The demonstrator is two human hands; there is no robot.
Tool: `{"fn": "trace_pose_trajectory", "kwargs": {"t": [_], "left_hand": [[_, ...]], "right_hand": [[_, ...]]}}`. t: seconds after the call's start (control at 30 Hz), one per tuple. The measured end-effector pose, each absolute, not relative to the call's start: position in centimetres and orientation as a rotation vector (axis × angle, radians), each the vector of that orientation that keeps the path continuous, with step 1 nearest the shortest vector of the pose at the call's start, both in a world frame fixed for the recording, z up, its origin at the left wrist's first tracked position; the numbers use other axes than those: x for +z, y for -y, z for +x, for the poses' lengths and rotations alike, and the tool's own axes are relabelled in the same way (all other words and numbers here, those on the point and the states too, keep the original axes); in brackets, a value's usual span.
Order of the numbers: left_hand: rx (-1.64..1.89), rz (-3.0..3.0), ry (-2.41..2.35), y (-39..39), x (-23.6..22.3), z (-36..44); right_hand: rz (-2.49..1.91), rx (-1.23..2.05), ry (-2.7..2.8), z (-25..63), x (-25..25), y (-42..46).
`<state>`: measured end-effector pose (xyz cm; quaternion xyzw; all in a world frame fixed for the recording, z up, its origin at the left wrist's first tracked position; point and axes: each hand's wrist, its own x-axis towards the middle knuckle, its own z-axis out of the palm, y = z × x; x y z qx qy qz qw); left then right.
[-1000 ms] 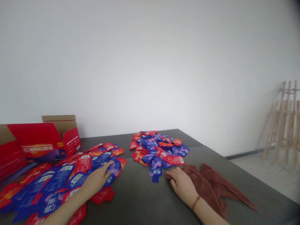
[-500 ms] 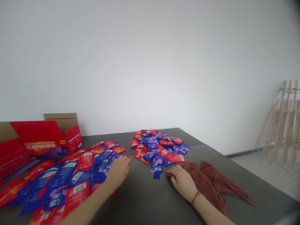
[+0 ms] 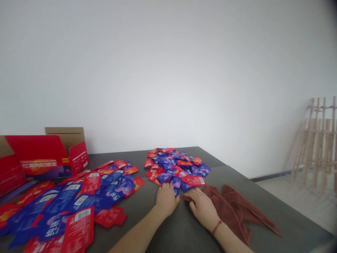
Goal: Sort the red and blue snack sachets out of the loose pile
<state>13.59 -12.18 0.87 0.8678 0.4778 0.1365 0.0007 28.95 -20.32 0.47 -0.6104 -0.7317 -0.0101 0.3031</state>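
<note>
My left hand (image 3: pixel 165 199) lies palm down on the dark table (image 3: pixel 163 232), fingers together over the near end of a blue packet (image 3: pixel 176 183) at the front of the small pile of red and blue packets (image 3: pixel 175 167). My right hand (image 3: pixel 202 207), with a red cord at the wrist, rests flat with its fingertips at the edge of a brown cloth (image 3: pixel 237 211) and just below a red packet (image 3: pixel 195 180). Neither hand lifts anything.
A wide spread of flattened red and blue packets (image 3: pixel 68 200) covers the table's left side. An open red cardboard box (image 3: pixel 44 158) stands at the back left. Wooden frames (image 3: pixel 318 140) lean against the wall on the right, beyond the table's right edge.
My left hand has left the big left pile and slid right across the table to the blue packet at the small pile. My right hand has stayed by the cloth.
</note>
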Motion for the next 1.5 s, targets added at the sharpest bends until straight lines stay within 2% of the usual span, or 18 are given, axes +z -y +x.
{"fn": "trace_pose_trajectory", "kwargs": {"t": [0.33, 0.47, 0.57, 0.7, 0.87, 1.03, 1.33, 1.5], "left_hand": [[0.456, 2.701, -1.032, 14.9, -0.5, 6.7], [0.675, 2.651, -1.093, 13.6, -0.2, 4.5], [0.735, 2.627, -1.141, 13.1, -0.1, 4.1], [0.639, 2.646, -0.977, 13.3, -0.4, 4.3], [0.554, 2.696, -0.750, 12.9, -0.4, 4.1], [0.629, 2.622, -0.849, 12.5, -0.4, 4.2], [0.575, 2.674, -1.009, 13.2, -1.1, 4.5], [0.442, 2.722, -1.031, 13.1, -0.9, 4.5]], "right_hand": [[-1.625, -0.091, 2.074, 28.3, 0.0, 19.8], [-1.769, -0.133, 2.031, 28.3, -0.2, 19.9], [-1.674, -0.159, 1.995, 28.3, -0.2, 20.1], [-1.539, -0.236, 1.954, 28.4, 0.9, 19.5], [-1.645, -0.248, 2.089, 28.4, 2.3, 17.6], [-1.767, -0.160, 2.248, 27.3, 1.2, 18.5], [-2.125, -0.290, 2.215, 26.1, 2.0, 20.4], [-1.925, -0.335, 2.277, 24.7, 2.5, 19.3]]}}
